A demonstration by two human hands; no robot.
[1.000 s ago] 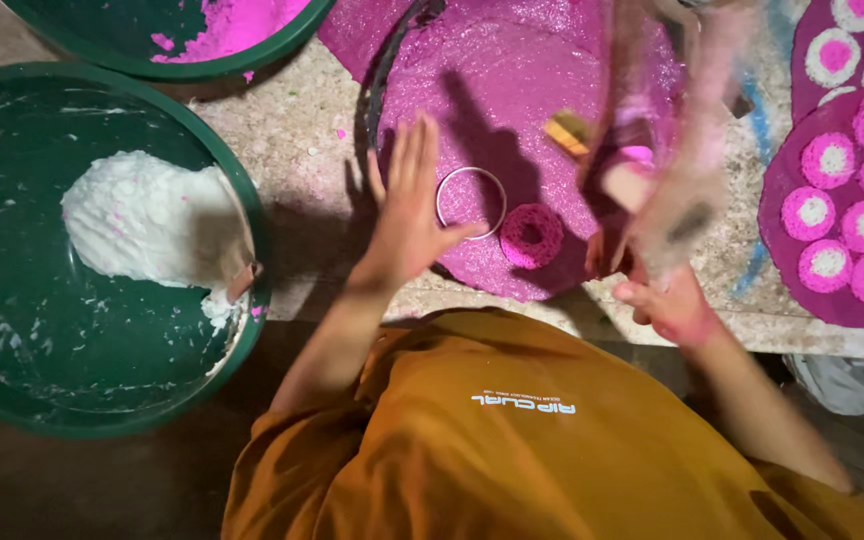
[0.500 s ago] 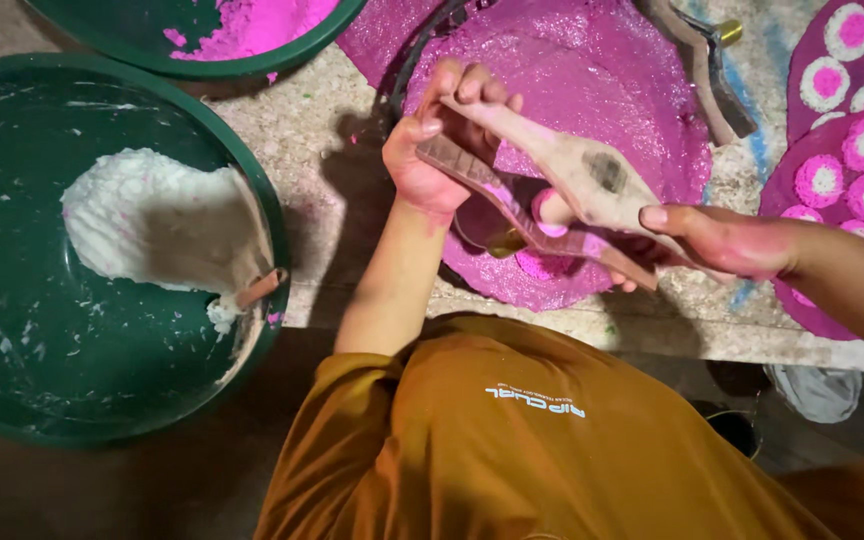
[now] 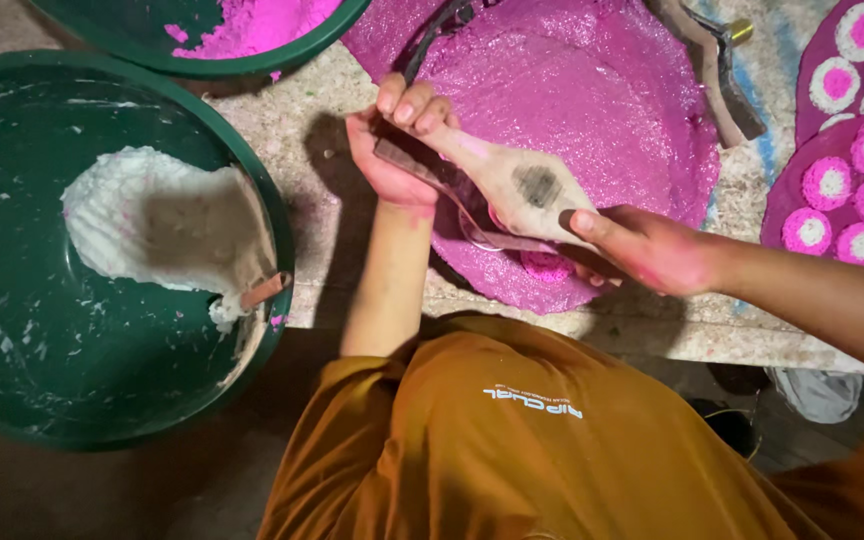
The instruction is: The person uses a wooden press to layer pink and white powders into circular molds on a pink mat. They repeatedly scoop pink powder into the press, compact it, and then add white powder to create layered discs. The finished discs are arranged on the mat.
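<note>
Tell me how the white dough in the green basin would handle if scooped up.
The white dough looks soft and sticky: smears coat the green basin. It probably sags rather than staying stiff. Its heaped mound suggests it won't roll or run.

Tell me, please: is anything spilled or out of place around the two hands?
Yes. Pink powder crumbs lie on the speckled table outside the green basin of pink powder. The left hand and right hand both grip a wooden mould over the pink board.
</note>
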